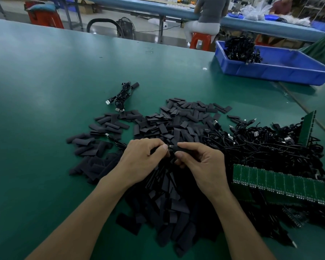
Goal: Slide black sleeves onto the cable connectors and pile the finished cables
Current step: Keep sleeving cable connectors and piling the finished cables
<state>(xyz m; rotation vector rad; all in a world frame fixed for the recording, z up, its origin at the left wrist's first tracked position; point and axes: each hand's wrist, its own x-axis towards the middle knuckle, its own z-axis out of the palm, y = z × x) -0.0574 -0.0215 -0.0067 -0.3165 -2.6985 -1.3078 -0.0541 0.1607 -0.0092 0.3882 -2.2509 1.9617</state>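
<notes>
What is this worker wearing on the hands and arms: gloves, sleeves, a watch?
Nothing visible. The left hand and right hand are bare, no gloves or rings; both forearms are uncovered to the frame edge, with no sleeve, watch or wrist strap. Nails are short.

We see a factory assembly floor: a long green workbench (45, 81), heaped black sleeves (176, 126), a blue parts bin (270, 72), and a worker (209, 12) seated on a red stool (200, 41).

Sleeves (169, 124) lie heaped mid-surface (36, 91), cables (261, 147) tangled to their right with boards (280, 186) on top. A small cable bundle (122, 94) sits behind-left; a bin (270, 72) at far right holds a cable heap (240, 49).
</notes>
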